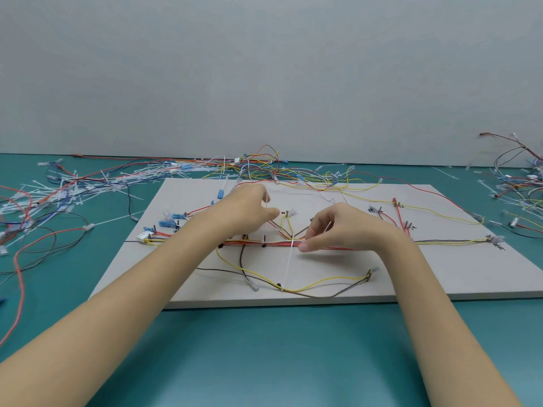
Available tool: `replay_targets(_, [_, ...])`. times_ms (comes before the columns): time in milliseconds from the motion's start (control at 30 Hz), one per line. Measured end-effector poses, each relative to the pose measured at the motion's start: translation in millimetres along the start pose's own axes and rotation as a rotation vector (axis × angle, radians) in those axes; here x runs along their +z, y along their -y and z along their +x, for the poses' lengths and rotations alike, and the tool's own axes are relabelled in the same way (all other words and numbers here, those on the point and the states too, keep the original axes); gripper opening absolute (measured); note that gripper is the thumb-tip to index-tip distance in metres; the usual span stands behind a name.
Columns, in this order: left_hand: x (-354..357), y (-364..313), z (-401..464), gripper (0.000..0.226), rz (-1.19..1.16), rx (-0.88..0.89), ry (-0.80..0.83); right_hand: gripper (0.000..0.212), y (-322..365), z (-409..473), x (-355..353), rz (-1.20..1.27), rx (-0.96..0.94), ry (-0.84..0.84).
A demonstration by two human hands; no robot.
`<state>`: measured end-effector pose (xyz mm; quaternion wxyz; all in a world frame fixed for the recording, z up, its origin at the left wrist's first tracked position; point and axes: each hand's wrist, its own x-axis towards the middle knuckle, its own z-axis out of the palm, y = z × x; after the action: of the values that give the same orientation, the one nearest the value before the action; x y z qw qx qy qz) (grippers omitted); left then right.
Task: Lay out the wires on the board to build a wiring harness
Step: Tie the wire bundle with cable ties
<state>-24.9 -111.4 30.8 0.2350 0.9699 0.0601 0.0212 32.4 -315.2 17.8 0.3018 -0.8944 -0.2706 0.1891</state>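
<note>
On a white board [323, 277] resting on a teal table [264, 348], red and yellow wires [264, 243] run bundled between pegs. The right hand [343, 227] pinches a white cable tie [289, 259] at the bundle; the left hand [246, 210] holds another thin white strand above. Loose wires and ties [88, 183] litter the table's left.

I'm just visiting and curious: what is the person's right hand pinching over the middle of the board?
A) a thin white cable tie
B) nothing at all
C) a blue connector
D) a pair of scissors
A: the right hand pinches a thin white cable tie that runs from its fingertips across the red wire bundle toward the board front edge.
</note>
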Motion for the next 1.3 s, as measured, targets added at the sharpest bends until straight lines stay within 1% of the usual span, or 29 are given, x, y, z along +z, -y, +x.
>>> replay_targets(33, [0,2,0,0.042,-0.013,-0.031,0.021,0.027,-1,-1,-2,0.0,0.002,0.023])
replay_targets(100, [1,5,-1,0.04,-0.056,-0.037,0.035,0.015,-1,-1,-4,0.01,-0.003,0.026])
replay_targets(233, [0,10,-3,0.036,-0.132,-0.029,0.073,0.008,1,0,-3,-0.011,-0.009,-0.016])
replay_targets(367, [1,8,0,0.019,-0.177,-0.014,0.032,0.012,4,0,-1,-0.044,-0.013,-0.003])
replay_targets(433, [3,5,2,0.012,-0.161,0.011,0.039,0.012,4,0,0,-0.066,-0.017,0.008])
replay_targets(567, [9,0,7,0.01,-0.082,0.09,0.06,0.009,4,1,1,-0.089,-0.019,0.018])
replay_targets(667, [18,0,12,0.008,-0.029,0.109,0.057,0.01,4,1,2,-0.098,-0.027,0.008])
replay_targets(767, [24,2,14,0.009,-0.004,0.099,0.062,0.009,5,0,2,-0.094,-0.025,-0.008])
replay_targets(867, [25,4,15,0.009,-0.026,0.08,0.058,0.008,7,-1,3,-0.075,-0.027,-0.072])
replay_targets(967, [28,2,17,0.013,-0.047,0.016,0.041,0.011,9,-4,1,-0.081,-0.015,-0.122])
replay_targets(1100, [36,-3,19,0.018,0.001,-0.119,-0.008,0.016,14,-10,0,-0.111,0.055,-0.025])
replay_targets(1200, [37,-1,19,0.024,-0.057,-0.134,-0.039,0.016,18,-12,1,-0.114,0.079,-0.028])
replay_targets(1300, [38,2,17,0.025,-0.106,-0.123,-0.08,0.007,23,-11,5,-0.168,0.103,-0.054])
